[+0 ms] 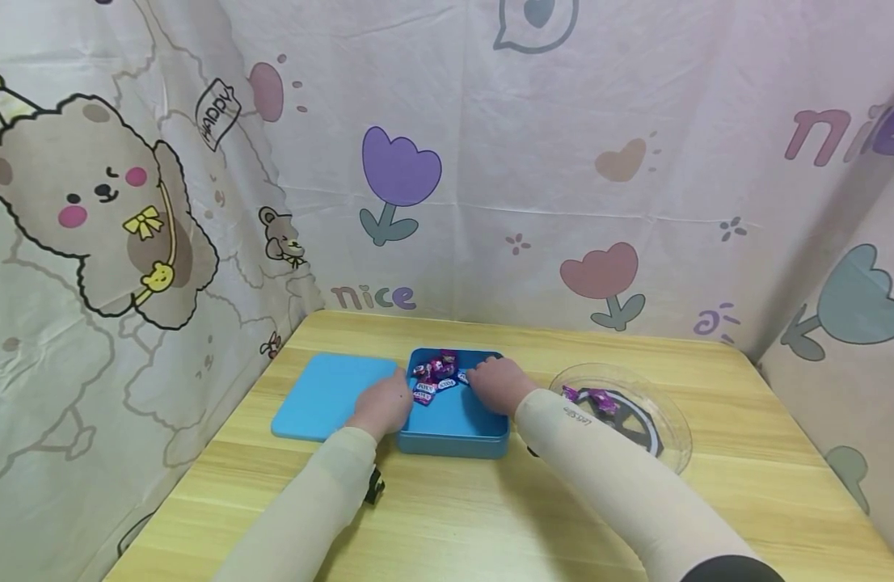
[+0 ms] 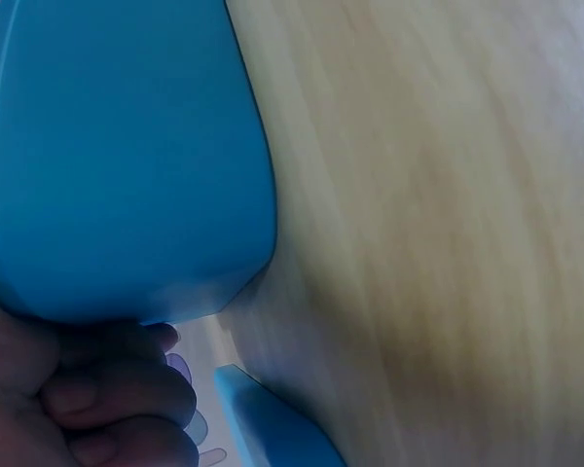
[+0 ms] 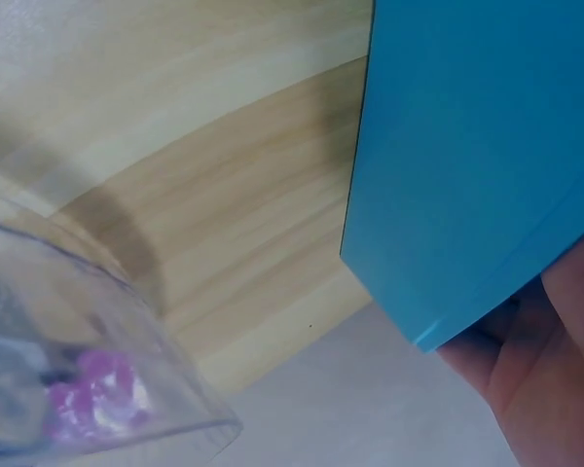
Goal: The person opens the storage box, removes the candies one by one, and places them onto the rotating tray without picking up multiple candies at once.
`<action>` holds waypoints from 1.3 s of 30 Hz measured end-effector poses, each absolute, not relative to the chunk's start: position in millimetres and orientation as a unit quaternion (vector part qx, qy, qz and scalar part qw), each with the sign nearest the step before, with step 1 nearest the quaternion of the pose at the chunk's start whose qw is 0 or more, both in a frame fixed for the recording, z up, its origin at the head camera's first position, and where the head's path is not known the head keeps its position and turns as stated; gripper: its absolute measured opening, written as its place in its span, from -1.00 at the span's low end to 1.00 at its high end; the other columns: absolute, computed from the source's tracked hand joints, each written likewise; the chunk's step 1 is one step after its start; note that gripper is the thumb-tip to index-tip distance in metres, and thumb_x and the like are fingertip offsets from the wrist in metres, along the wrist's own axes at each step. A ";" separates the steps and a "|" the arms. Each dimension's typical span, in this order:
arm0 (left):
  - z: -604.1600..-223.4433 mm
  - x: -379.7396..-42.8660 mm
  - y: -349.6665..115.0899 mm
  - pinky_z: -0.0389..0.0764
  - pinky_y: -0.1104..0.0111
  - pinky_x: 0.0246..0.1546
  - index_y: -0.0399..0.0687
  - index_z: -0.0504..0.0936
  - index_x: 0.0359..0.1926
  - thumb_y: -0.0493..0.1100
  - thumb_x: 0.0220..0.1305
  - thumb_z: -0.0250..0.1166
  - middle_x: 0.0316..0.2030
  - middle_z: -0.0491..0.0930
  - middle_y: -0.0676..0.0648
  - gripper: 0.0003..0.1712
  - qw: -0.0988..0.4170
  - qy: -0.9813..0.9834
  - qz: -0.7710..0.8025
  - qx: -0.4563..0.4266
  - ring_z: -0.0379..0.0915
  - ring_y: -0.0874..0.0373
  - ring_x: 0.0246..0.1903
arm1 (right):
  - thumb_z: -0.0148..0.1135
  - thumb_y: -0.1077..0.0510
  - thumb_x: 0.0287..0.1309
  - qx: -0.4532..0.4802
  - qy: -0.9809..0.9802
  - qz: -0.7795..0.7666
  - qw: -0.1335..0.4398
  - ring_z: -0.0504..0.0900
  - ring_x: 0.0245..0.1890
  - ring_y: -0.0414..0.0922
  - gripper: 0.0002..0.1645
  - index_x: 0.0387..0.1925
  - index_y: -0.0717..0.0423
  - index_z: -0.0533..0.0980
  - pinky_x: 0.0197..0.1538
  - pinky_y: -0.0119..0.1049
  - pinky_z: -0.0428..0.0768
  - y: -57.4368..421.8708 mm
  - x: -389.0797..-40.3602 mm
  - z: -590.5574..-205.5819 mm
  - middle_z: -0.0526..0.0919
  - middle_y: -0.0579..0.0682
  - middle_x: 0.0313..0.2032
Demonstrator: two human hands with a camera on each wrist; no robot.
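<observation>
A blue rectangular box stands without its lid in the head view. Purple-wrapped candies lie together in its back left part. At the left wall, my left hand grips the box; the left wrist view shows curled fingers against the box's side. My right hand reaches over the right rim, its fingertips close to a candy at the right of the group. The right wrist view has the box wall hiding those fingers, so I cannot tell whether they pinch a candy.
A flat blue lid lies left of the box on the wooden table. To the right, partly behind my right forearm, is a round clear plastic container with a few purple candies. A printed curtain hangs behind the table.
</observation>
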State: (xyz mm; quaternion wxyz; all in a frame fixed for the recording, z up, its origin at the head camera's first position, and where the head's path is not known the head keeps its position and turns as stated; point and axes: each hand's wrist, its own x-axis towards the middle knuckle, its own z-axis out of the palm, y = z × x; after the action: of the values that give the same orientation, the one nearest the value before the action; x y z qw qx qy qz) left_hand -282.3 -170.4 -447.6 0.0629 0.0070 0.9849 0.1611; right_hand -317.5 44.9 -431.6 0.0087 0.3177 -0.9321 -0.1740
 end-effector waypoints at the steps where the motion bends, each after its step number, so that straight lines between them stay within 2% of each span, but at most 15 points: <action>1: -447.3 -282.0 -170.3 0.38 -0.16 0.27 -0.35 0.09 0.54 -0.14 0.59 -0.14 0.46 0.24 -0.30 -0.37 0.063 0.985 0.160 0.008 0.24 -0.24 0.38 | 0.15 0.06 0.48 0.319 -0.932 -0.174 0.008 0.68 -0.13 -0.04 -0.74 0.03 0.02 0.66 0.02 -0.13 0.67 44.8 -317.8 -432.2 0.74 -0.01 -0.14; 6: -447.4 -281.4 -170.0 0.37 -0.16 0.27 -0.35 0.10 0.54 -0.14 0.59 -0.14 0.45 0.25 -0.31 -0.37 0.065 0.985 0.159 0.007 0.24 -0.25 0.38 | 0.16 0.06 0.47 0.322 -0.932 -0.167 0.000 0.69 -0.23 -0.08 -0.79 -0.05 -0.01 0.68 -0.04 -0.15 0.69 44.2 -318.2 -434.2 0.75 -0.04 -0.24; 14: -447.4 -280.0 -170.5 0.39 -0.18 0.25 -0.37 0.12 0.52 -0.16 0.58 -0.13 0.43 0.28 -0.32 -0.38 0.060 0.985 0.159 0.011 0.27 -0.25 0.36 | 0.21 0.04 0.44 0.313 -0.937 -0.156 -0.023 0.71 -0.17 -0.08 -0.75 0.02 -0.03 0.68 0.06 -0.14 0.66 43.2 -313.0 -429.9 0.76 -0.04 -0.19; 25: -443.5 -279.5 -168.2 0.36 -0.17 0.28 -0.37 0.10 0.53 -0.15 0.59 -0.15 0.46 0.23 -0.31 -0.38 0.063 0.984 0.166 0.010 0.21 -0.24 0.40 | 0.17 0.04 0.47 0.323 -0.936 -0.141 -0.011 0.70 -0.21 -0.08 -0.79 -0.03 -0.04 0.67 0.03 -0.12 0.67 46.9 -318.5 -433.1 0.75 -0.06 -0.23; 30: -443.2 -279.4 -168.2 0.39 -0.17 0.25 -0.38 0.10 0.53 -0.15 0.59 -0.14 0.45 0.24 -0.32 -0.38 0.062 0.985 0.162 0.014 0.24 -0.25 0.38 | 0.16 0.06 0.47 0.330 -0.936 -0.121 -0.006 0.68 -0.10 -0.05 -0.77 -0.01 -0.05 0.68 0.08 -0.10 0.64 48.6 -320.2 -433.3 0.75 -0.06 -0.13; 36: -445.2 -280.3 -169.6 0.37 -0.16 0.27 -0.37 0.10 0.53 -0.15 0.59 -0.15 0.46 0.24 -0.32 -0.38 0.056 0.985 0.163 0.016 0.23 -0.24 0.39 | 0.17 0.06 0.47 0.339 -0.936 -0.093 -0.006 0.66 0.04 -0.01 -0.67 0.17 -0.07 0.62 0.17 -0.05 0.59 51.1 -321.1 -433.7 0.71 -0.03 0.03; 39: -448.0 -278.5 -172.2 0.32 -0.14 0.32 -0.39 0.10 0.53 -0.15 0.59 -0.15 0.47 0.21 -0.31 -0.38 0.055 0.985 0.163 0.021 0.18 -0.24 0.41 | 0.15 0.06 0.49 0.347 -0.936 -0.066 -0.008 0.66 0.06 -0.02 -0.66 0.20 -0.09 0.60 0.19 -0.05 0.58 51.4 -320.2 -435.9 0.70 -0.05 0.07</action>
State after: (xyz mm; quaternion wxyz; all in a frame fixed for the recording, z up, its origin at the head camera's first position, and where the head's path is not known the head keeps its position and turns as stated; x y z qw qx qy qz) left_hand -278.5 -172.2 -448.0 0.0554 0.0213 0.9849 0.1627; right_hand -320.2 51.4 -435.9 -0.0082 0.3467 -0.9356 -0.0663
